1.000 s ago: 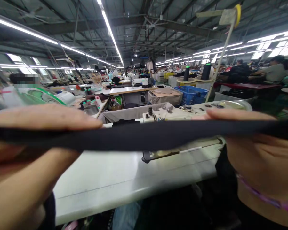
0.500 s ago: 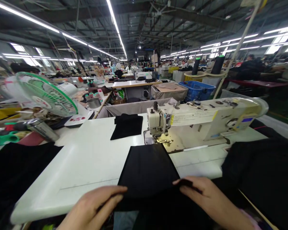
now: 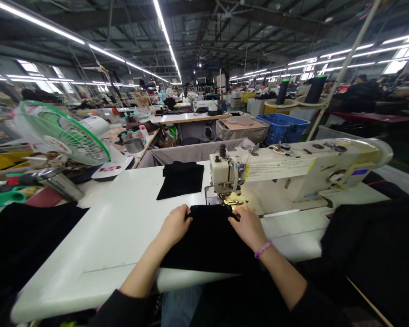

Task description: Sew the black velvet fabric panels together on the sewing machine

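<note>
A black fabric piece (image 3: 209, 240) lies on the white sewing table (image 3: 119, 227), its far edge close in front of the sewing machine's needle area (image 3: 225, 196). My left hand (image 3: 177, 222) pinches the cloth's far left corner. At the far right corner, my right hand (image 3: 248, 225) grips the same cloth, fingers closed, just below the presser foot. The sewing machine (image 3: 276, 170) stands behind and to the right. Another small black fabric piece (image 3: 183, 178) rests flat to the left of the machine head.
Black cloth is piled at the right (image 3: 371, 245) and at the left (image 3: 23, 245). A green-rimmed fan (image 3: 66, 136) and a steel flask (image 3: 59, 183) stand at the left. Behind the machine are a blue basket (image 3: 281, 128) and thread cones (image 3: 315, 89).
Both hands have moved forward from the near part of the cloth to its far corners by the needle. The cloth's near portion has come up with them and now covers its far portion.
</note>
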Tool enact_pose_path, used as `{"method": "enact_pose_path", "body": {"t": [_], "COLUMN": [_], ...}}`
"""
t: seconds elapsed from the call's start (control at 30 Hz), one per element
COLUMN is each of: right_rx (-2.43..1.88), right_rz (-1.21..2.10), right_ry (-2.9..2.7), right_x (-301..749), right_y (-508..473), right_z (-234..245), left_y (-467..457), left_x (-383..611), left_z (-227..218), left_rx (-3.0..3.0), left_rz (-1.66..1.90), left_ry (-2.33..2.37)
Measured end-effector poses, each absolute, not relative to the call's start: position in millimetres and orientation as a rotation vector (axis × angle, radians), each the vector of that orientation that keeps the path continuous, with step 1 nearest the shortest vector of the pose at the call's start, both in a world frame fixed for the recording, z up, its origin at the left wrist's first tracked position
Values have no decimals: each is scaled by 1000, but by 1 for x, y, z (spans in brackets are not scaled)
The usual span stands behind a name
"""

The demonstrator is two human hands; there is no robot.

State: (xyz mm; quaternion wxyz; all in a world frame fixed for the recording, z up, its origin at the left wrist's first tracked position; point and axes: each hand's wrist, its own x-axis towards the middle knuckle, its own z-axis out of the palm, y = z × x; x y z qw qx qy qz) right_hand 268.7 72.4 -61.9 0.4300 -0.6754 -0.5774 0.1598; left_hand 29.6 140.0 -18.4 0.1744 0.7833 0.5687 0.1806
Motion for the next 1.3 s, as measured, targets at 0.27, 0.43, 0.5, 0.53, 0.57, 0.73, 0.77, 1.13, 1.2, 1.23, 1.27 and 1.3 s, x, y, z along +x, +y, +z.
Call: {"method": "enact_pose_path", "body": {"t": [0.27, 0.43, 0.5, 0.53, 0.57, 0.73, 0.77, 1.13, 1.2, 1.23, 1.27, 1.3], "right_rx": [-1400, -1303, -1351, -1396, -1449, -1533, -1506, -1393, -1385, -1375, -1362, -1348], "right_rz": [747, 1036, 984, 946, 901, 809, 821, 858, 873, 882, 887, 887], "right_ry": [-1290, -990, -965, -949, -923, -778, -764, -518, -533, -537, -535, -531], "right_x": [274, 270, 269, 269, 269, 277, 279, 274, 274, 274, 274, 275], "right_y": [48, 31, 26, 23, 21, 4, 2, -7, -7, -8, -8, -9], "right_z": [-48, -32, -29, -30, -30, -39, -40, -13, -12, -12, -12, -13], "left_y": [89, 64, 59, 56, 54, 45, 44, 42, 42, 41, 41, 41], "left_x": [15, 11, 13, 14, 15, 20, 21, 28, 28, 28, 28, 28], "left_z": [-7, 9, 14, 17, 20, 30, 31, 34, 35, 36, 36, 36], "left_rx": [1829, 1498, 1445, 1439, 1442, 1433, 1398, 1044, 1022, 1006, 985, 963], "left_rz": [1131, 1345, 1399, 1417, 1434, 1483, 1498, 1533, 1523, 1520, 1520, 1515], "left_ry": [1302, 1145, 1167, 1182, 1195, 1234, 1234, 1163, 1160, 1156, 1148, 1135]}}
